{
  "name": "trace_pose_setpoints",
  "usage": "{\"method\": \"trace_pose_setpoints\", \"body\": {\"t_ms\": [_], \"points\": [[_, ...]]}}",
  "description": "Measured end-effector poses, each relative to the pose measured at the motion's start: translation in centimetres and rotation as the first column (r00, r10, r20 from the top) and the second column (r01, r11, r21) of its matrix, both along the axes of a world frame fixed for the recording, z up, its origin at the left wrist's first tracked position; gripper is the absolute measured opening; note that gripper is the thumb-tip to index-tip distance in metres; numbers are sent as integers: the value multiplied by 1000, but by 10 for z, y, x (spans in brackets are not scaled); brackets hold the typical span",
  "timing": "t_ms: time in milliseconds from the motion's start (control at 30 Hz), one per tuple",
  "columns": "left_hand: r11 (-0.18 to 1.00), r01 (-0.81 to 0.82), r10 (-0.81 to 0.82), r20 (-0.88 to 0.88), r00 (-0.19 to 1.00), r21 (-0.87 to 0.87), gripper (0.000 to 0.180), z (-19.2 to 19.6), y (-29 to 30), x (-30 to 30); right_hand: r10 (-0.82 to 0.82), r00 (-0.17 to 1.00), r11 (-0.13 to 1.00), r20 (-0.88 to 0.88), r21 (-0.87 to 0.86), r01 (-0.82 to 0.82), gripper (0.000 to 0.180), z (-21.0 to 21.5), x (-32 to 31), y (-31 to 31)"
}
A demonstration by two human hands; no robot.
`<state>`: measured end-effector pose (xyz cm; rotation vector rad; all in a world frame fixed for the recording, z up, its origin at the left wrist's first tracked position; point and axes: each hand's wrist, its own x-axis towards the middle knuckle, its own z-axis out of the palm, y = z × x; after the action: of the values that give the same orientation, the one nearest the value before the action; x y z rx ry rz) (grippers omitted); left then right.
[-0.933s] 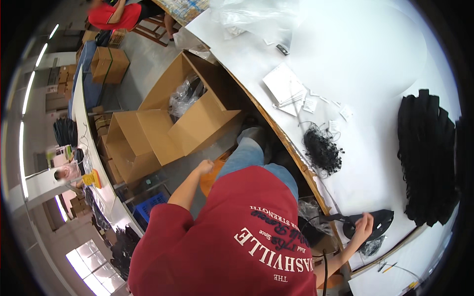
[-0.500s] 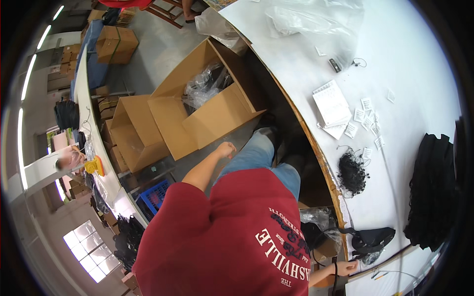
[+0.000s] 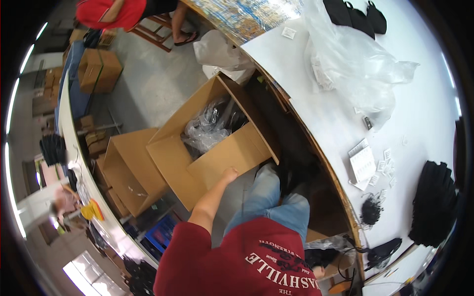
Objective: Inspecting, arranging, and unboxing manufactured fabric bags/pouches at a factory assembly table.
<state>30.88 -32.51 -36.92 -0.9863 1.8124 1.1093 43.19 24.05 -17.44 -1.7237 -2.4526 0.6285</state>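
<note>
My left hand (image 3: 229,174) is closed in a loose fist over the near flap of a large open carton (image 3: 168,158); nothing shows in it. Inside that carton lie clear plastic bags (image 3: 210,129) with dark contents. My right hand (image 3: 320,272) is only partly visible at my side, low by the table edge, its fingers hidden. Beside it is black fabric (image 3: 316,257) in a plastic-lined box below the table. A black strapped item (image 3: 384,252) lies on the table corner nearby.
The white table (image 3: 316,116) curves along my right, carrying a clear plastic bag (image 3: 345,64), white cards (image 3: 363,165), small tags, black strings (image 3: 371,209) and piled black garments (image 3: 432,204). A second open carton (image 3: 126,170) stands left. A person in red (image 3: 111,12) sits at the far left.
My left hand has moved forward from beside my thigh to the carton flap. My right hand has left the table corner and dropped to my side. The view has shifted, showing more of the table's far end.
</note>
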Motion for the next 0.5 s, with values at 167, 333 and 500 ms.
{"method": "trace_pose_setpoints", "body": {"t_ms": [167, 333, 500], "points": [[971, -169, 134, -202, 970, -169, 64, -55, -22, -48, 711, 703, 560, -26, -584, -588, 21, 12, -75, -98], [890, -19, -137, -309, 941, -455, 89, -90, -65, -96, 262, 935, 614, 240, -789, 31, 18, 22, -86, -100], [912, 115, -131, -14, 991, -395, 79, -86, -82, -99, 493, 867, 652, 66, -688, -319, 15, 20, -79, -130]]}}
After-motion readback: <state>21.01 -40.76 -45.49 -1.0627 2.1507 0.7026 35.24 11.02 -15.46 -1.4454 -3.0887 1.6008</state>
